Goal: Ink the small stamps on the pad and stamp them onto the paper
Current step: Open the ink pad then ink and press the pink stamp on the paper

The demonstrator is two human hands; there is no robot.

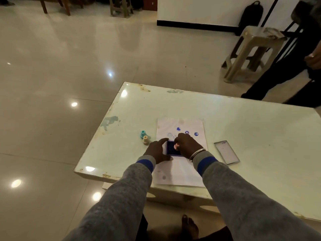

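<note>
A small pink stamp (pixel 177 146) is gripped by the fingertips of the right hand (pixel 188 146) and is pressed down onto the dark blue rectangular ink pad (pixel 171 146). The left edge of this pad is held by the left hand (pixel 157 151), with the thumb along the far corner and the fingers closed around the near side. The pad is laid on a white sheet of paper (pixel 180 173), at about its middle. Beyond the pad, several round blue stamp prints (pixel 178 129) are seen on the paper; some are dark and some are faint. To the left of the pad, just beside the paper, a teal plastic stamp (pixel 143 133) and a beige plastic stamp (pixel 145 140) are standing upright, close together. To the right of the pad, off the paper, a dark flat phone (pixel 226 152) is placed on the pale glossy table (pixel 251 122).
</note>
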